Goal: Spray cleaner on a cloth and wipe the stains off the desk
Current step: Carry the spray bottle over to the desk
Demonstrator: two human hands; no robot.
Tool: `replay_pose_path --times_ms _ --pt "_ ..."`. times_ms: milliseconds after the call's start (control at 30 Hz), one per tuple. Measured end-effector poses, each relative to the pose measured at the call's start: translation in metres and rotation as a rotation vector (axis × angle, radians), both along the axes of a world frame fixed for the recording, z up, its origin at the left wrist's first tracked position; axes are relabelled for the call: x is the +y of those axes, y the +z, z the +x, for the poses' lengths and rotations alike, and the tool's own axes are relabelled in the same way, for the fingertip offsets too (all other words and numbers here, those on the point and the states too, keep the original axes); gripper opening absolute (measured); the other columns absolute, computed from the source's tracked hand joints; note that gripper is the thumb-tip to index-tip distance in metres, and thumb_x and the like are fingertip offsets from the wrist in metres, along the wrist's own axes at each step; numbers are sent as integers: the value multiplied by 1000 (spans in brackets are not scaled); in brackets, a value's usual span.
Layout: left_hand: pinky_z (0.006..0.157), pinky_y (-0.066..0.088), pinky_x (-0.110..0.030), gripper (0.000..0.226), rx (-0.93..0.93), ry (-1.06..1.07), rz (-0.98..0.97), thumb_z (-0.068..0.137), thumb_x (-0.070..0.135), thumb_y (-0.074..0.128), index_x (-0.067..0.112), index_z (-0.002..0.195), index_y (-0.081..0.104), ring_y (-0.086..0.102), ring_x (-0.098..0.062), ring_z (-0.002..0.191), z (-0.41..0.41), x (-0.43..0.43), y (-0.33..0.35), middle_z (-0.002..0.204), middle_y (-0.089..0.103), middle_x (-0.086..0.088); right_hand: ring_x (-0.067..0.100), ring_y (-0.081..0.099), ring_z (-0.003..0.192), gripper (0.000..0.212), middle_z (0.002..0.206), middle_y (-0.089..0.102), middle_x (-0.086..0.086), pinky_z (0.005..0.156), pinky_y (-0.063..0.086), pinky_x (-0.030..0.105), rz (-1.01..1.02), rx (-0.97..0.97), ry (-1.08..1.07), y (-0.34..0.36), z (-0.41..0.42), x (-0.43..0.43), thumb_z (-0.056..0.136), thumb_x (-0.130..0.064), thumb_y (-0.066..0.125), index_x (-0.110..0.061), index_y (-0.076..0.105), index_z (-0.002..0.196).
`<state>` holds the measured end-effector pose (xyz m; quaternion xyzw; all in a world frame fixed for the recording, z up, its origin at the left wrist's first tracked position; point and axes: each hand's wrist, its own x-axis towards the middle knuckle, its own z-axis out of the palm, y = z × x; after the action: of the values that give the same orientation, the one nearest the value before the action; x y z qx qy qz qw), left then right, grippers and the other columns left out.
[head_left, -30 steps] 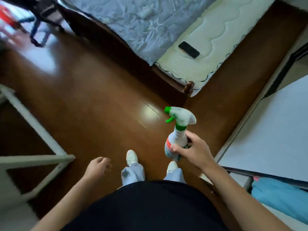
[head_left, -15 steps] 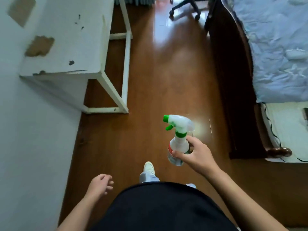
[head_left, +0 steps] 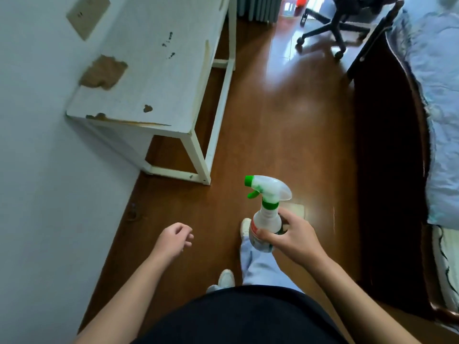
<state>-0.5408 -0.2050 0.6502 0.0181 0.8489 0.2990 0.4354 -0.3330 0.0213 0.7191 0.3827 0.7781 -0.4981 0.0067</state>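
spray bottle (head_left: 267,216) gripped by right hand (head_left: 294,238) | left hand (head_left: 173,240) loose, empty | stained desk (head_left: 154,75) by wall (head_left: 37,170) | chair (head_left: 339,24), bed (head_left: 434,95) right

Gripped in the fingers of the right hand (head_left: 290,238): spray bottle (head_left: 267,219) of smooth, translucent white plastic, with glossy green plastic nozzle, trigger and collar above the fingers. Well ahead of the loosely curled fingertips of the left hand (head_left: 173,238): desk (head_left: 154,78) with matt white painted top, faint wood grain, coating chipped along the edges and worn through to rough brown in places. Beneath both hands: brown wood floor (head_left: 285,120), smooth and highly glossy, mirroring daylight. Right of the right-hand fingers: bed frame (head_left: 387,170) of dark polished wood, with wrinkled pale blue cloth bedding (head_left: 437,95) on top. Left of the left-hand fingers: wall (head_left: 37,194), matt and pale.
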Motion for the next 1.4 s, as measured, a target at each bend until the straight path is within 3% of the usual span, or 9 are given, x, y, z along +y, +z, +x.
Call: replay_pose_path --times_ms 300,600,800,933,1100,1400 --pt "70 52 -33 21 -51 477 -93 104 24 51 16 99 69 72 -22 86 -36 -27 -4 97 75 -5 2 64 87 45 96 67 -16 77 57 37 73 -21 413 9 -166 74 66 -65 76 -43 62 102" --pt "70 50 -34 21 -177 851 -121 104 25 50 15 101 68 70 -27 88 -34 -90 -16 99 73 -9 3 64 93 63 103 65 -19 79 59 34 107 -2 804 5 -332 33 63 -75 72 -41 59 115" --pt "73 51 -33 22 -259 834 -126 106 25 49 13 101 67 69 -25 86 -87 -131 -23 104 72 -13 1 65 91 63 102 66 -19 78 60 32 96 -9 832 -5 -417 -17 65 -74 73 -40 59 117" --pt "75 52 -30 24 -187 731 -131 106 27 45 17 103 67 70 -22 91 -173 -140 -15 100 72 -4 -1 64 89 56 100 67 -20 75 57 28 95 23 797 -2 -462 -38 68 -69 75 -39 60 113" --pt "87 55 -41 25 -69 659 -70 104 32 46 21 97 67 70 -21 89 -279 -134 4 95 72 -2 -5 62 88 44 96 66 -25 68 46 16 95 50 746 5 -509 -45 71 -60 77 -47 56 108" --pt "87 57 -41 24 5 633 -121 104 32 47 22 97 68 71 -18 86 -380 -123 12 96 72 1 1 66 89 52 100 69 -19 73 60 34 46 30 726 -14 -600 -34 69 -68 75 -40 62 110"
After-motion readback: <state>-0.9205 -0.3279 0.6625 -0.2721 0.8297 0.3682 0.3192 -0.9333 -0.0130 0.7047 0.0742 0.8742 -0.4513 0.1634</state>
